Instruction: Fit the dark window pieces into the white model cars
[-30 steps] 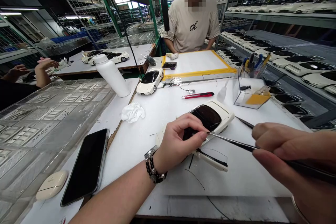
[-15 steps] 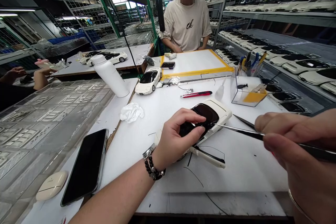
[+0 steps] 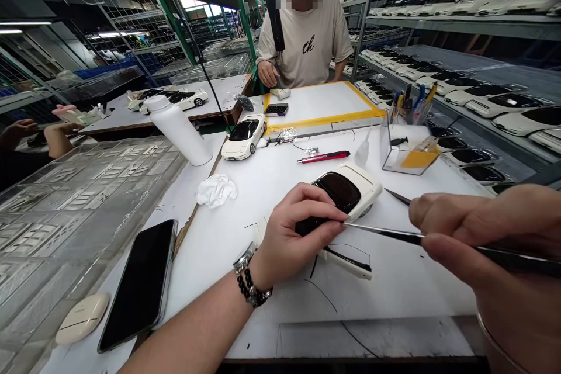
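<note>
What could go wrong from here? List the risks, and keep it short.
The tweezers in the right hand have their tip right by the left hand and the glossy dark window of the white model car. A slip could scratch the window or prick a finger. Only the left hand steadies the car, so it might shift under pressure.

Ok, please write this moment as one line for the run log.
left hand: holds white model car | right hand: holds thin pointed tool, tip near car | nearby: phone, red cutter
</note>
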A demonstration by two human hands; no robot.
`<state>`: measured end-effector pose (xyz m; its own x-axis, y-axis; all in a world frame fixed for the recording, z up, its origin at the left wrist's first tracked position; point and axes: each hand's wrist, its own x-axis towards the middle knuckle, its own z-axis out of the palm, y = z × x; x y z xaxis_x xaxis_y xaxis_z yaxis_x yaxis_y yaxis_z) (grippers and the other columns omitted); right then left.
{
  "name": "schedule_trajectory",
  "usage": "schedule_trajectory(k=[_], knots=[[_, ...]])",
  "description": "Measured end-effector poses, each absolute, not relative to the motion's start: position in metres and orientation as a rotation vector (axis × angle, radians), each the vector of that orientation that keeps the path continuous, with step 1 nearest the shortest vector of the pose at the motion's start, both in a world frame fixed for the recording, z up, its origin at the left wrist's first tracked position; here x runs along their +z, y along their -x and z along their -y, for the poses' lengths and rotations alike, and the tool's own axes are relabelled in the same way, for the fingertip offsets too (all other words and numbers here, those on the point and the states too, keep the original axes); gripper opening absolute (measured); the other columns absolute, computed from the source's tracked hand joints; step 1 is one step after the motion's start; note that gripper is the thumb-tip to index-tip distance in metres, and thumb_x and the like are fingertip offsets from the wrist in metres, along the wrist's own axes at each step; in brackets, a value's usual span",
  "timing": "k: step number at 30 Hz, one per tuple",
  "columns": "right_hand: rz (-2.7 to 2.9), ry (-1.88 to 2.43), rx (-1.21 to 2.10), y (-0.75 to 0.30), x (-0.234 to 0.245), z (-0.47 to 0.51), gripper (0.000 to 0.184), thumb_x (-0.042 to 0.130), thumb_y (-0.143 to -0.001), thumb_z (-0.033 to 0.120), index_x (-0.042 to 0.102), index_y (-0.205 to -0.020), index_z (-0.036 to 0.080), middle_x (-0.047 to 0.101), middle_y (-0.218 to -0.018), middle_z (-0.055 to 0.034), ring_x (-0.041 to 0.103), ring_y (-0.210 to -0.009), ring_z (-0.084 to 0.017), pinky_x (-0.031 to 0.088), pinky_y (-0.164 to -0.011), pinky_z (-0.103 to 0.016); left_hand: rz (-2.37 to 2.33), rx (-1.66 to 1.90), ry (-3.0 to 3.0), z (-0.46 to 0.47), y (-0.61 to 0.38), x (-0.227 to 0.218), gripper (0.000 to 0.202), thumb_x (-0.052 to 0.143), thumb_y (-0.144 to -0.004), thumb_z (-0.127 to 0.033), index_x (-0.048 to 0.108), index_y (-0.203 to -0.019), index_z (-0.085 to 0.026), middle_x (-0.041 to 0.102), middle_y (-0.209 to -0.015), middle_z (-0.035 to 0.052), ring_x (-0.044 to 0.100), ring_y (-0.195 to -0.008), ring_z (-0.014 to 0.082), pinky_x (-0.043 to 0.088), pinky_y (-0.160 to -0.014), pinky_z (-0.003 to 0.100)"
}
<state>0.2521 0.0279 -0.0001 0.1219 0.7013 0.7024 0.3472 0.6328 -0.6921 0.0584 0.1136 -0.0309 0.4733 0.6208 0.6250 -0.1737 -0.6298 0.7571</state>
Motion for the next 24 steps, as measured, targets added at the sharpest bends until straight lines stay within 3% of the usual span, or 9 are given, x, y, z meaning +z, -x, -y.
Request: schedule_trajectory(k=[6,11,14,18,24], knots=[[1.449,0.899,0.377,-0.2522,-0.0025,-0.0278,0.022,0.071,-0.071,0.005,0.054,-0.07,0.02,0.057,-0.057,0.0014,0.053,-0.046,-0.016,0.048,-0.063,-0.044,-0.534,1.163,-2.182,-0.1148,-0.0584,-0.0316,0.011,0.063,-0.082,-0.014,0.069,-0.088,-0.02,0.058,-0.092,0.0066,0.057,-0.087,0.0187,0.048,-0.082,0.036],[1.423,0.909,0.344,-0.2494,-0.0004,-0.0284,0.022,0.072,-0.07,0.006,0.055,-0.069,0.021,0.056,-0.059,0.0014,0.054,-0.048,-0.016,0.048,-0.064,-0.044,-0.726,1.006,-2.337,-0.1165,-0.0574,-0.0352,0.026,0.062,-0.08,-0.014,0.066,-0.103,-0.023,0.055,-0.106,0.0088,0.052,-0.104,0.0249,0.042,-0.093,0.044],[1.404,0.926,0.348,-0.2485,0.0005,-0.0288,0.023,0.072,-0.07,0.007,0.053,-0.066,0.02,0.052,-0.058,0.0022,0.054,-0.049,-0.016,0.048,-0.065,-0.044,-0.645,1.114,-2.25,-0.1162,-0.0566,-0.0338,0.03,0.064,-0.08,-0.018,0.063,-0.11,-0.021,0.054,-0.108,0.0096,0.052,-0.105,0.0238,0.043,-0.094,0.042],[1.41,0.86,0.424,-0.2483,-0.001,-0.0303,0.025,0.07,-0.07,0.002,0.051,-0.066,0.018,0.045,-0.054,0.0041,0.047,-0.045,-0.013,0.045,-0.052,-0.037,-0.567,1.14,-2.218,-0.1138,-0.057,-0.032,0.011,0.062,-0.083,-0.018,0.068,-0.092,-0.021,0.056,-0.101,0.0077,0.055,-0.098,0.021,0.045,-0.091,0.038],[1.409,0.895,0.375,-0.253,-0.0045,-0.026,0.025,0.072,-0.069,0.004,0.052,-0.067,0.02,0.045,-0.054,0.0035,0.049,-0.045,-0.014,0.044,-0.048,-0.035,-0.678,1.007,-2.26,-0.1162,-0.0586,-0.0348,0.011,0.061,-0.083,-0.018,0.07,-0.086,-0.023,0.06,-0.097,0.0066,0.054,-0.097,0.0222,0.043,-0.09,0.04]])
